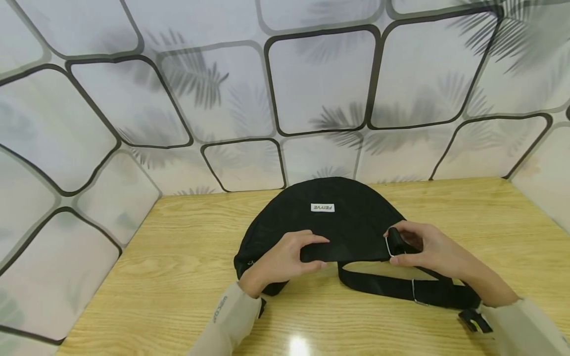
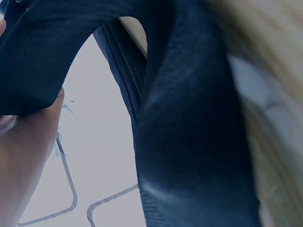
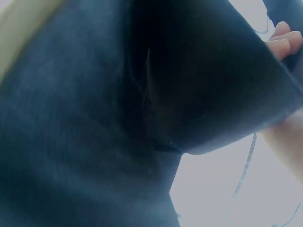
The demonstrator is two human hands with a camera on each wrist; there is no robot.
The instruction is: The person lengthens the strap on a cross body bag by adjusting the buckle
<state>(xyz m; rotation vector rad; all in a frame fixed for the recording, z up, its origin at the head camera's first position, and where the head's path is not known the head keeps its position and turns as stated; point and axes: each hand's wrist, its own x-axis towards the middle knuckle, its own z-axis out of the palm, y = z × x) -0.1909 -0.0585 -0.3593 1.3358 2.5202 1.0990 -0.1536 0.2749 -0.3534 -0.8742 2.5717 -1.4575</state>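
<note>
A black half-moon waist bag lies with its curved side away from me. My left hand is at its straight near edge, forefinger stretched over the fabric and thumb below, a gap between them. Black webbing passes close by the left thumb in the left wrist view. My right hand pinches a folded piece of strap with a metal ring at the bag's right end. In the right wrist view, black fabric hides most of that hand; curled fingertips show beyond it.
The strap's loose loop, with a metal slider, hangs below the bag towards my right wrist. The light wood table lies under everything. Patterned pale walls close off the back and left; another rises at right.
</note>
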